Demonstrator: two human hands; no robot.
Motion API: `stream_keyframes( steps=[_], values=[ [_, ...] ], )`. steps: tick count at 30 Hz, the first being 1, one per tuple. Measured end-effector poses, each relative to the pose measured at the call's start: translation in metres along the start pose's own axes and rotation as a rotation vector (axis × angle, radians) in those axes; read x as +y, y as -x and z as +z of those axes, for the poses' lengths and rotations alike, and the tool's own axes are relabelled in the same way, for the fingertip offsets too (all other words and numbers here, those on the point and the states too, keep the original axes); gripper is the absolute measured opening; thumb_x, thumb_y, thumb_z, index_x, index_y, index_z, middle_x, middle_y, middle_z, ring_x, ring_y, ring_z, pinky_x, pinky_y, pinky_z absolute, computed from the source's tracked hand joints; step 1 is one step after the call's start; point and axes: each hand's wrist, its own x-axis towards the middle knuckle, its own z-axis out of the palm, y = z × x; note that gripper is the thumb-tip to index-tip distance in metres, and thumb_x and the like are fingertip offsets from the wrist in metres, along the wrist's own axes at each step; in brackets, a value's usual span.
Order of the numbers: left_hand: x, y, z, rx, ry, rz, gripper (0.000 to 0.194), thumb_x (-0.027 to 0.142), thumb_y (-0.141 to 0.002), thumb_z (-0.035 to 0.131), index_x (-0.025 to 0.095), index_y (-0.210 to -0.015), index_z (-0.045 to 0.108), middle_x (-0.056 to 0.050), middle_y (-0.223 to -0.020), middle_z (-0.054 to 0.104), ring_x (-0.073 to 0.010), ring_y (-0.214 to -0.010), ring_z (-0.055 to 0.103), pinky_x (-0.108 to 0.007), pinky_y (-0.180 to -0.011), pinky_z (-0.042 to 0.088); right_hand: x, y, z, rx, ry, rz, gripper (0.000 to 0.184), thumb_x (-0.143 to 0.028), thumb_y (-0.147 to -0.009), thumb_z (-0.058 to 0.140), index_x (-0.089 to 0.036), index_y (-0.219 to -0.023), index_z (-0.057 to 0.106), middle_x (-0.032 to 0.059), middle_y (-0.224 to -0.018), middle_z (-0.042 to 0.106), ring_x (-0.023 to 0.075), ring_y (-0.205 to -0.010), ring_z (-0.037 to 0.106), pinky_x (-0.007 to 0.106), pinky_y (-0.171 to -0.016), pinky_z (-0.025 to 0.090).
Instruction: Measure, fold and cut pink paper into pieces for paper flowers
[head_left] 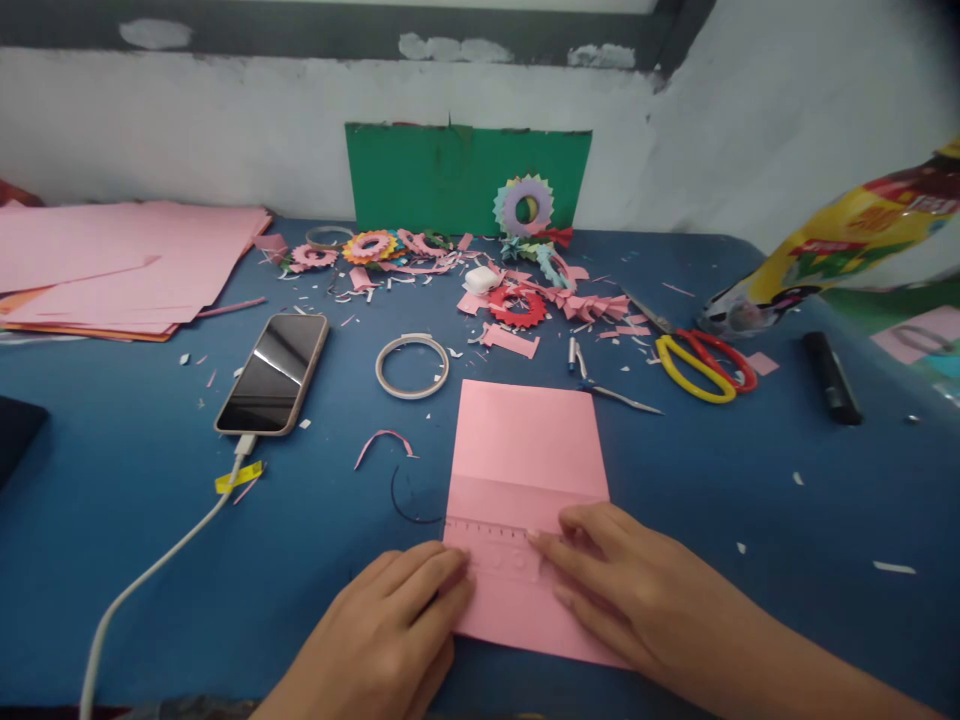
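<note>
Head view: on a blue table, a pink sheet lies in front of the person, with a clear ruler set across its lower half, scale marks along the far edge. The left hand bends its fingers together at the ruler's left end; its thumb is hidden, so I cannot tell whether it pinches the paper or only presses. The right hand is loosely spread, fingertips resting on the ruler and the paper, grasping nothing.

Good practice here is even pressure at both ends so the plastic cannot pivot, its marks squared to the sheet's sides, and fingertips kept back from the marked edge so the scale stays readable. A dark strand curls up to the sheet's left edge beside the ruler; if it slipped underneath, it could tilt the plastic.

A compass-like metal tool lies just beside the sheet's far right corner, with scissors beyond it. A phone and a pale ring sit to the left, well clear of both hands. Toothed paper rings, such as a red one, lie among scraps farther back.
</note>
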Motion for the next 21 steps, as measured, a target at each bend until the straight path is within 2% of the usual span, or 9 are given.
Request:
stream_keyframes(
  steps=[21],
  values=[
    [0.0013,-0.0004,0.0004,-0.008,0.005,-0.014,0.028,0.008,-0.084,0.039,0.012,-0.106,0.056,-0.011,-0.104,0.064,-0.0224,-0.094,0.060,-0.036,-0.071,0.054,0.0003,0.0008,0.0015,-0.023,0.013,0.008,0.037,-0.022,-0.092,0.030,-0.014,-0.111,0.060,0.0110,-0.088,0.059,0.0178,-0.082,0.058,0.031,-0.072,0.054]
  ],
)
